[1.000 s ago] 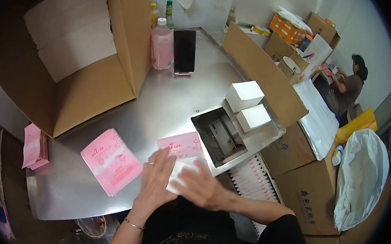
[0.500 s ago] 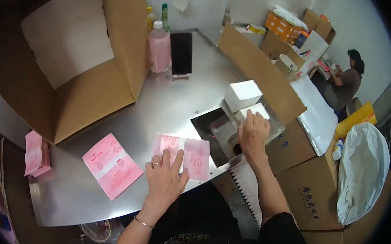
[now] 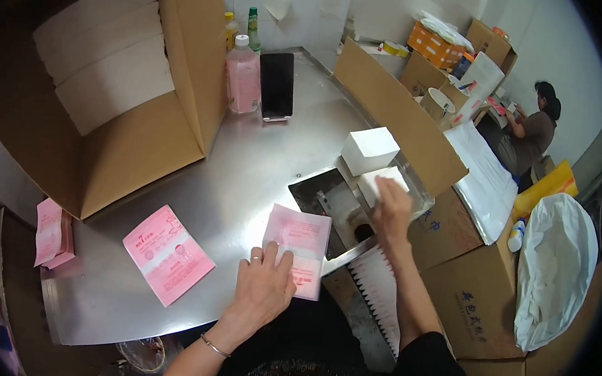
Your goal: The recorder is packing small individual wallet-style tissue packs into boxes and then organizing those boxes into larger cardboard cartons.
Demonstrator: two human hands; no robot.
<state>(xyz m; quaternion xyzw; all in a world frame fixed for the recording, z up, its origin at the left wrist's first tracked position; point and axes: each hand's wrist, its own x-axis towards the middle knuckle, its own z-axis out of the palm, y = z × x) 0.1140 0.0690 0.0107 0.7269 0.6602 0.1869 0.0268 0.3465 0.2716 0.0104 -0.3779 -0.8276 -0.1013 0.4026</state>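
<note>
My left hand [image 3: 264, 285] lies with its fingers stretched over the lower left part of a pink-and-white printed packet [image 3: 300, 234] on the metal table. The packet stands upright at the table's near edge side, left of a rectangular opening. Over a low white block of stacked sheets [image 3: 374, 187], my right hand [image 3: 393, 214] has its fingers bent together; whether anything is between the fingertips is hidden. Behind that block sits a taller white block [image 3: 370, 150]. Another pink printed packet [image 3: 170, 255] lies flat left of my left hand.
A large open cardboard box [image 3: 140, 145] with white stacks inside fills the left. A pink bottle [image 3: 244, 79] and a black phone [image 3: 277, 86] stand at the back. More pink packets [image 3: 53, 234] sit at the left edge. Cartons [image 3: 477, 304] crowd the right; a person [image 3: 535, 126] works farther off.
The packet under my left hand has turned from lying crosswise to lengthwise. My right hand has drawn slightly toward me from the white block. The view has shifted a little.
</note>
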